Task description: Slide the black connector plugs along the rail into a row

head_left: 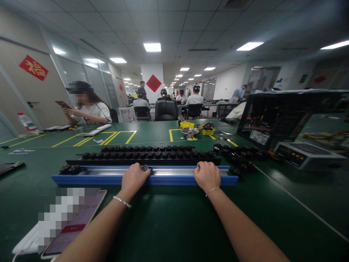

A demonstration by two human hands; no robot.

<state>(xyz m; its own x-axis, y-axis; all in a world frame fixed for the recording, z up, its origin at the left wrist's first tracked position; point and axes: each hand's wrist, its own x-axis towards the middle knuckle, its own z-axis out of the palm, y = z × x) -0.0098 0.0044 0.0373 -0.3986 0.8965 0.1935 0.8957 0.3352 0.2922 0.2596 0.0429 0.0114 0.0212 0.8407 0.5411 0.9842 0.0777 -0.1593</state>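
A long blue rail (169,180) with a shiny metal channel lies across the green table in front of me. My left hand (135,178) is closed over the rail left of its middle, with a small black part (144,167) at its thumb and fingertips. Near the right end, my right hand (208,176) has its fingers curled over the rail and grips it. Two more black parts (74,169) sit in the channel's left end. Just behind the rail, a dark rack (152,155) holds rows of similar black parts.
Loose black parts (240,156) lie right of the rail, near a grey power supply (308,154) and an open computer case (272,116). A metal bowl (190,131) and yellow trays stand behind. A phone (76,225) lies front left. A person (92,109) sits back left.
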